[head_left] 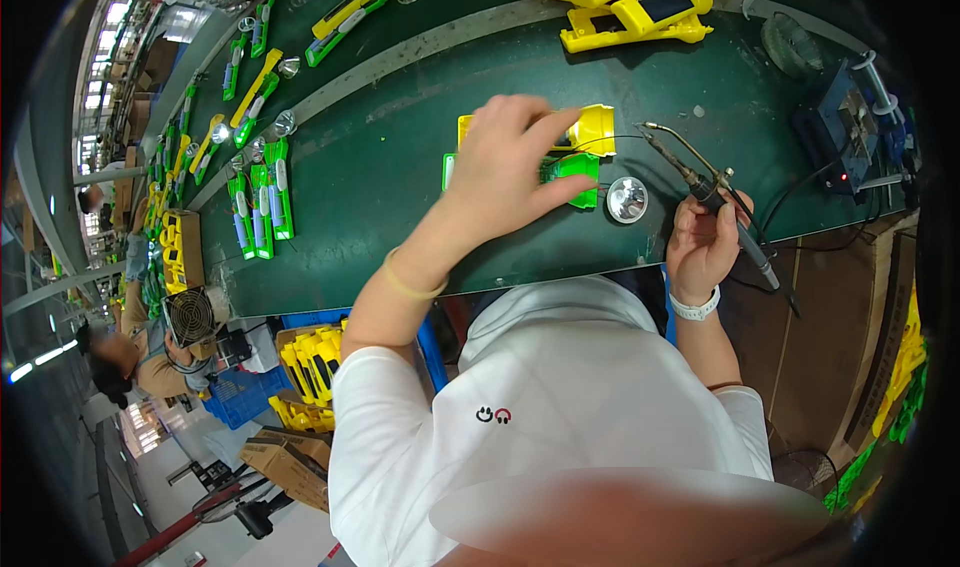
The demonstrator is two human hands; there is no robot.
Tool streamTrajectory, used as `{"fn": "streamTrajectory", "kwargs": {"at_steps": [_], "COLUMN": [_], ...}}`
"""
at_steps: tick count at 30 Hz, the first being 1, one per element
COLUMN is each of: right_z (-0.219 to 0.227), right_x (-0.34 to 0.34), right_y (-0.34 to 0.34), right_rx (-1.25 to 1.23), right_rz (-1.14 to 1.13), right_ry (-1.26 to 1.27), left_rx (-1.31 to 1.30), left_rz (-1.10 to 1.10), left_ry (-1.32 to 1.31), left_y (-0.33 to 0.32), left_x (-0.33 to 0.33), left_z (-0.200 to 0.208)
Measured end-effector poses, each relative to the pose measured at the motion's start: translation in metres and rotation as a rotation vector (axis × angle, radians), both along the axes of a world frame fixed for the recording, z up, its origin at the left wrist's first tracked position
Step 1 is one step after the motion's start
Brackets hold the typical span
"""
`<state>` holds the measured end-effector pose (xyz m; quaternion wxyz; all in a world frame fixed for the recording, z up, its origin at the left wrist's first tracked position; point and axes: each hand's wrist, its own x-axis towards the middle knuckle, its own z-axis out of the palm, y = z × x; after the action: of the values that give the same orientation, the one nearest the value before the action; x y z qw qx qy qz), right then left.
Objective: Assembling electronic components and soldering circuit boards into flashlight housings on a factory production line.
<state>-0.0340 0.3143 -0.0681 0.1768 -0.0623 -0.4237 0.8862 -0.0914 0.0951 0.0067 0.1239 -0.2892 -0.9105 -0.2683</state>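
Note:
My right hand [704, 235] is closed around the handle of a soldering iron [712, 195], whose tip points up and left; a thin bent metal tube runs beside it. My left hand [505, 162] is spread over a flashlight in two halves, its thumb and fingers apart; whether the fingertips touch it, I cannot tell. Of the flashlight, the yellow half [598, 132] lies on the far side and the green half [583, 185] on the near side, both partly hidden by that hand. A thin wire runs from the halves toward the iron's tip. Right of them lies a round silver reflector [627, 200].
Yellow housings [640, 12] are piled at the far edge of the green workbench [400, 137]. Green and yellow flashlight assemblies [262, 202] lie to the left. A blue soldering station [838, 132] and a wire coil [790, 45] stand at right. Another person [150, 362] sits far left.

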Motion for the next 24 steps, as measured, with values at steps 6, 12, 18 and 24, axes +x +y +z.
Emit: {"fn": "streamTrajectory", "kwargs": {"at_steps": [6, 12, 18, 24], "right_z": [0.014, 0.017, 0.011, 0.022], "right_x": [-0.008, -0.050, -0.079, -0.040], "right_y": [0.014, 0.004, -0.022, -0.002], "right_rx": [0.002, 0.208, 0.146, 0.146], "right_rz": [-0.030, 0.234, 0.456, 0.405], "right_ry": [0.054, 0.092, -0.059, -0.081], "left_rx": [0.339, 0.103, 0.123, 0.010], "left_rz": [0.180, 0.118, 0.189, 0.091], "left_ry": [-0.430, -0.064, -0.019, -0.264], "left_y": [0.014, 0.014, -0.009, -0.015], "left_x": [-0.007, 0.013, 0.004, 0.004], "left_z": [-0.020, -0.040, -0.039, -0.032]}}
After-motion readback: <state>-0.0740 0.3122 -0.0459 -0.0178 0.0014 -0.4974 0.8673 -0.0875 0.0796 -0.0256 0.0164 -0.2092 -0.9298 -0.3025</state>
